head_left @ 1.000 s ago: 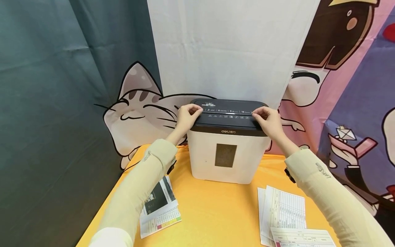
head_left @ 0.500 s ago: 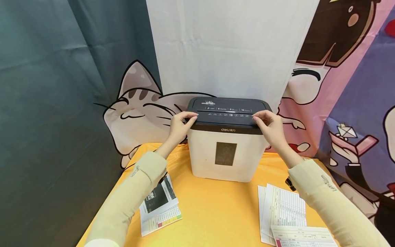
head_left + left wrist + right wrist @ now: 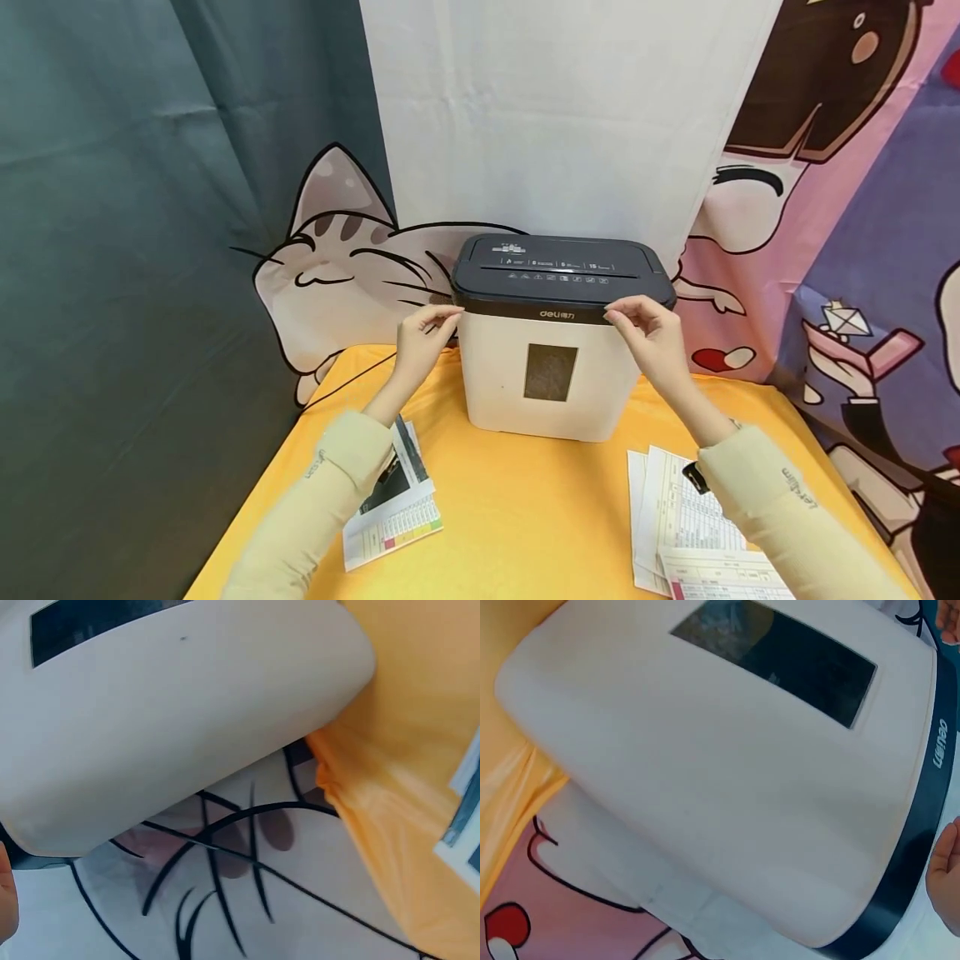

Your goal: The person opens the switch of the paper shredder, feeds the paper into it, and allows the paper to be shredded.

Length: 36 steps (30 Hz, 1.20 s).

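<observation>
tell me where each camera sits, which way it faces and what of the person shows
Head: on the head, facing forward and down at the deli machine; both sleeves, left hand and right hand show.
Left wrist: on the left wrist, facing the machine's front; a sliver of the left hand shows at the left edge.
Right wrist: on the right wrist, facing that front; the right hand shows at the right edge, the left hand's fingers above.
Shared: both wrist views show the dark window and orange cloth.

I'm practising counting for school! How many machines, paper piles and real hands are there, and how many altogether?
Machines: 1, the white machine
Paper piles: 2, left pile and right pile
Real hands: 2, left hand and right hand
Total: 5
</observation>
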Each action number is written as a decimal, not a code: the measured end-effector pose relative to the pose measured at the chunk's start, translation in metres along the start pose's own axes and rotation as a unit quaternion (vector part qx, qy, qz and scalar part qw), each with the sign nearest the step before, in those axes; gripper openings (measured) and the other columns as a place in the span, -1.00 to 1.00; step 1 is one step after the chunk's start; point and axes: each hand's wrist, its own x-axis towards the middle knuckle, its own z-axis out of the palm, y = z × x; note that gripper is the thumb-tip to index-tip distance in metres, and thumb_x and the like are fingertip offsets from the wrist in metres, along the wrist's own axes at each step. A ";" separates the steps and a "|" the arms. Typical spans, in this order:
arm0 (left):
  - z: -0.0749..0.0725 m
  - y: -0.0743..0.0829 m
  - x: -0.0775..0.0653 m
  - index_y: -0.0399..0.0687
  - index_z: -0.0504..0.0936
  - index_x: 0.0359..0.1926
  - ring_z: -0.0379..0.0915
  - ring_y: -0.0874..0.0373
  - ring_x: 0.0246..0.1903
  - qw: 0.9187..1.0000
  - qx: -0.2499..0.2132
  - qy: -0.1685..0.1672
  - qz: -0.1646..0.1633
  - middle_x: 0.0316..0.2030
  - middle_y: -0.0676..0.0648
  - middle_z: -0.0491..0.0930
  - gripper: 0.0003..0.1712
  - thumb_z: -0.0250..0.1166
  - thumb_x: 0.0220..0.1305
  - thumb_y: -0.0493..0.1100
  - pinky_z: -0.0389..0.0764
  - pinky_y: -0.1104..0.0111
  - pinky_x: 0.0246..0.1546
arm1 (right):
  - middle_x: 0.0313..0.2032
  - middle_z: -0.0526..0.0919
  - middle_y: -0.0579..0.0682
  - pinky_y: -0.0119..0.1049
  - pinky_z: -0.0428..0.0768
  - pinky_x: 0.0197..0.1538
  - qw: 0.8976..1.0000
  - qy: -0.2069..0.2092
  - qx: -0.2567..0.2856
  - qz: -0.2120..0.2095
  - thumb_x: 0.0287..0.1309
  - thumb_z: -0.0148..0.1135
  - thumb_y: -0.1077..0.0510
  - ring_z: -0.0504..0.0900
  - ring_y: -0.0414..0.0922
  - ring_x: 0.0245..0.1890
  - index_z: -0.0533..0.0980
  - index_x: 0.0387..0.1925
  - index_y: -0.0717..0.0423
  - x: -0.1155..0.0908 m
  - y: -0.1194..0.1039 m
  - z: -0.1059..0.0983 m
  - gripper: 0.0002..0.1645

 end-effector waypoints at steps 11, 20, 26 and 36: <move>-0.017 -0.002 -0.045 -0.39 0.68 -0.25 0.57 -0.05 -0.42 0.999 0.038 0.020 -0.032 -0.40 -0.33 0.68 -0.86 0.24 0.20 -0.38 0.48 0.59 -0.39 | -0.40 0.59 -0.37 -0.67 0.47 -0.22 0.999 -0.007 0.030 -0.007 0.04 0.19 0.53 0.53 -0.48 -0.35 0.56 -0.37 0.49 -0.038 -0.002 0.025 -0.92; -0.029 -0.027 -0.066 -0.32 0.69 -0.23 0.57 0.07 -0.42 0.997 0.057 0.018 -0.045 -0.37 -0.29 0.69 -0.86 0.27 0.18 -0.37 0.50 0.56 -0.40 | -0.40 0.57 -0.38 -0.67 0.46 -0.16 0.999 -0.002 0.039 0.032 0.06 0.19 0.52 0.53 -0.49 -0.32 0.56 -0.39 0.46 -0.068 0.005 0.041 -0.94; -0.038 -0.049 -0.077 -0.36 0.68 -0.23 0.57 -0.03 -0.44 0.996 0.084 0.020 -0.035 -0.40 -0.27 0.69 -0.84 0.30 0.13 -0.39 0.55 0.47 -0.37 | -0.44 0.59 -0.34 -0.64 0.46 -0.21 0.994 0.011 0.074 0.080 0.10 0.17 0.49 0.53 -0.46 -0.35 0.54 -0.36 0.49 -0.079 0.015 0.053 -0.93; -0.048 -0.111 -0.106 -0.16 0.67 -0.10 0.57 0.01 -0.21 0.992 0.098 0.012 -0.083 -0.22 -0.20 0.68 -0.74 0.33 0.15 -0.30 0.59 0.23 -0.23 | -0.43 0.65 0.13 -0.56 0.49 -0.27 0.986 -0.005 0.112 0.120 0.11 0.15 0.49 0.55 -0.40 -0.38 0.53 -0.37 0.48 -0.116 0.028 0.088 -0.95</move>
